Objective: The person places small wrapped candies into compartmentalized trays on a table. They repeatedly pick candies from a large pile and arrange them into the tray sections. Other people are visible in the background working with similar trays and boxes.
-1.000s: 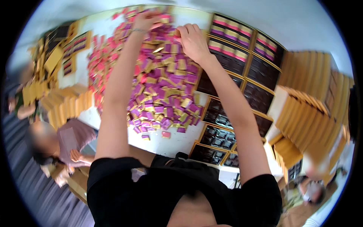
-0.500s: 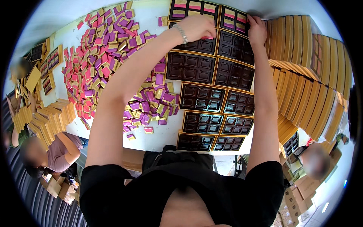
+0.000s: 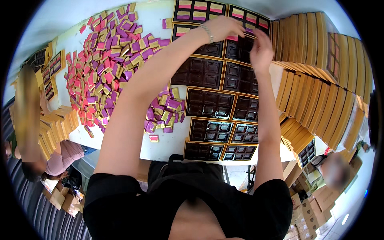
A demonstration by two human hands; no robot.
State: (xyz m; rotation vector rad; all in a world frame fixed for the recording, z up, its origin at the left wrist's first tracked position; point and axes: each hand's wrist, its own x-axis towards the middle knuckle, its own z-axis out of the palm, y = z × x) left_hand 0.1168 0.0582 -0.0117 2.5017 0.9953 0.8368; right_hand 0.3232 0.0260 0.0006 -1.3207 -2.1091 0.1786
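My left hand (image 3: 224, 30) reaches over the upper black compartment trays (image 3: 240, 49), its curled fingers closed around a small pink wrapped piece (image 3: 233, 38), partly hidden. Beside it, my right hand (image 3: 260, 50) hovers at the same trays with bent fingers apart and nothing clearly in them. The top trays hold gold-and-pink and gold-and-purple pieces (image 3: 200, 15); the lower trays (image 3: 210, 103), in gold-edged boxes, show bare dark cavities. A large loose pile of small wrapped pink, purple and gold pieces (image 3: 108, 76) lies left of the trays.
Tall stacks of gold boxes (image 3: 304, 100) crowd the right of the white table (image 3: 180, 132); more stacks (image 3: 60, 124) and filled trays (image 3: 52, 72) are at left. Co-workers (image 3: 60, 160) are at the left, another person (image 3: 334, 170) at lower right. Cardboard boxes (image 3: 308, 212) sit beyond.
Both hands moved from over the pile onto the trays at the right. Since half a second ago, my left hand has shifted right and my right hand has left the tray's right edge, moving inward.
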